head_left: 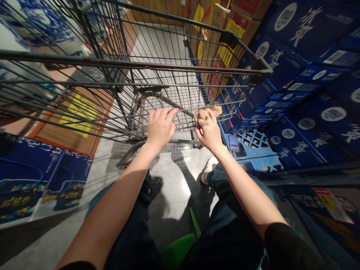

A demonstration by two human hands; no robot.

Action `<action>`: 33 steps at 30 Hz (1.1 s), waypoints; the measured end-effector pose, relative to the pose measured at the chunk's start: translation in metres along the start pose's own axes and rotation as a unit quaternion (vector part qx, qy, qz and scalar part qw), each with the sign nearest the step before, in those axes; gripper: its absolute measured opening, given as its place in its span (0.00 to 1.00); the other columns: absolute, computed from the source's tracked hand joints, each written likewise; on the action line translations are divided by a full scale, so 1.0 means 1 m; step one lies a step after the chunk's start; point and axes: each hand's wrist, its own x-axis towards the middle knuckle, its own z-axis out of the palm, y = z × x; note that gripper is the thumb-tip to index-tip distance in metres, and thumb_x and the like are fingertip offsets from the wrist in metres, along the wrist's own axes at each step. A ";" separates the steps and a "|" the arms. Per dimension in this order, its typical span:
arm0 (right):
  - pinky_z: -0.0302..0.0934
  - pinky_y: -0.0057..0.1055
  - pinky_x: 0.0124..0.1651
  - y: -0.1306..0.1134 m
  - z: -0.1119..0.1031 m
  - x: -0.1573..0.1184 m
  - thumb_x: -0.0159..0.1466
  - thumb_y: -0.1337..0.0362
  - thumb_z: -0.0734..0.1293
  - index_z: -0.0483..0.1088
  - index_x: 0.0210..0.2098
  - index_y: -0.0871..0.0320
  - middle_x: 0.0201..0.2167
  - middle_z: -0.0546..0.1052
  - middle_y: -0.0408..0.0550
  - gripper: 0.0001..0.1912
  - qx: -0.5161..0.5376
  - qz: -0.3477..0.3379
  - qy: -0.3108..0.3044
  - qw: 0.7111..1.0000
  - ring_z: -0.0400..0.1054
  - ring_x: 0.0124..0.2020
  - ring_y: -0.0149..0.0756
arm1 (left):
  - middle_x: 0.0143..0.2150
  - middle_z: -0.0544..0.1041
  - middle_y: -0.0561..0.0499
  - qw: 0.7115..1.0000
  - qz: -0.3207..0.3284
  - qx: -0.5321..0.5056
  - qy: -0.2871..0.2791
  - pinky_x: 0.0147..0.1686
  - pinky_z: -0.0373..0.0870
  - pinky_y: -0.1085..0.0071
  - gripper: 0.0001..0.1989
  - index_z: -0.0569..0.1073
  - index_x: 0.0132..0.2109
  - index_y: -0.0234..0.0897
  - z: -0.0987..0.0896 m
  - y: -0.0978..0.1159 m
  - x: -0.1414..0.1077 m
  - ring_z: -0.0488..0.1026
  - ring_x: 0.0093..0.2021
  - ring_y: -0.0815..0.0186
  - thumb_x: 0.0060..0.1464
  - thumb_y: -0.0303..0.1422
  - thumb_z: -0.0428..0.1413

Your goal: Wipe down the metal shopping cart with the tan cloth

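Basically, the tan cloth (216,110) sat just off centre at 2 o'clock, up at the near wirework of the shopping cart (168,68). Right hand (210,133) had it bunched in a grip, thumb toward the left hand (160,127). Left hand was at 10 o'clock, at the same near wires, fingers bent, index stretched toward 2; couldn't tell if it was closed round a wire. Hands well apart from each other.

Cart filled the view from 9 through 12 to 2 o'clock. Phone (234,143), screen lit, lay at 3 on a blue plastic pallet (266,164). Blue cartons (334,116) were stacked beyond it, 2 to 4 o'clock; brown cartons (249,9) with yellow signs at 1.

Opposite side: wooden platform (47,133) at 9 with a yellow sign (81,114), blue-and-white jars (47,22) at 10, dark-blue boxes (28,165) at 8.

Below: white shoe (208,171) between 4 and 5 on the tiled floor (177,183), green object (178,251) at 6, only partly visible.
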 end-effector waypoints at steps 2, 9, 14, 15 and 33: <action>0.57 0.58 0.78 -0.003 -0.003 0.001 0.69 0.68 0.62 0.68 0.71 0.61 0.72 0.70 0.60 0.31 -0.002 -0.005 0.008 1.000 0.55 0.77 0.58 | 0.61 0.78 0.40 1.000 -0.009 0.007 -0.007 0.66 0.66 0.45 0.27 0.74 0.68 0.41 -0.001 0.001 0.000 0.72 0.63 0.47 0.64 0.27 0.51; 0.66 0.57 0.72 -0.005 0.004 -0.002 0.69 0.67 0.64 0.75 0.63 0.63 0.66 0.74 0.66 0.25 0.004 0.036 -0.089 0.995 0.60 0.73 0.60 | 0.61 0.79 0.40 1.000 -0.010 -0.007 -0.006 0.66 0.66 0.42 0.27 0.74 0.68 0.42 -0.001 0.000 0.000 0.72 0.62 0.46 0.63 0.27 0.52; 0.58 0.60 0.77 -0.003 -0.009 0.006 0.70 0.67 0.62 0.68 0.72 0.59 0.70 0.71 0.61 0.31 0.019 0.011 -0.034 0.999 0.55 0.76 0.59 | 0.60 0.79 0.40 1.000 -0.013 0.005 0.001 0.65 0.66 0.44 0.25 0.75 0.66 0.41 0.000 0.001 0.000 0.73 0.62 0.47 0.65 0.28 0.51; 0.57 0.60 0.77 -0.004 -0.009 0.006 0.70 0.67 0.62 0.66 0.73 0.59 0.72 0.69 0.60 0.32 0.016 0.005 -0.032 0.999 0.53 0.78 0.59 | 0.60 0.79 0.40 1.000 -0.014 0.008 -0.003 0.65 0.66 0.45 0.25 0.75 0.67 0.41 -0.001 0.002 0.000 0.73 0.62 0.47 0.66 0.29 0.50; 0.68 0.54 0.71 -0.002 -0.007 0.000 0.68 0.67 0.64 0.78 0.60 0.64 0.62 0.78 0.64 0.23 -0.009 0.020 -0.111 0.994 0.63 0.70 0.59 | 0.61 0.79 0.40 1.000 -0.008 0.003 -0.006 0.66 0.66 0.44 0.26 0.75 0.67 0.42 -0.003 0.001 -0.001 0.73 0.62 0.47 0.65 0.28 0.51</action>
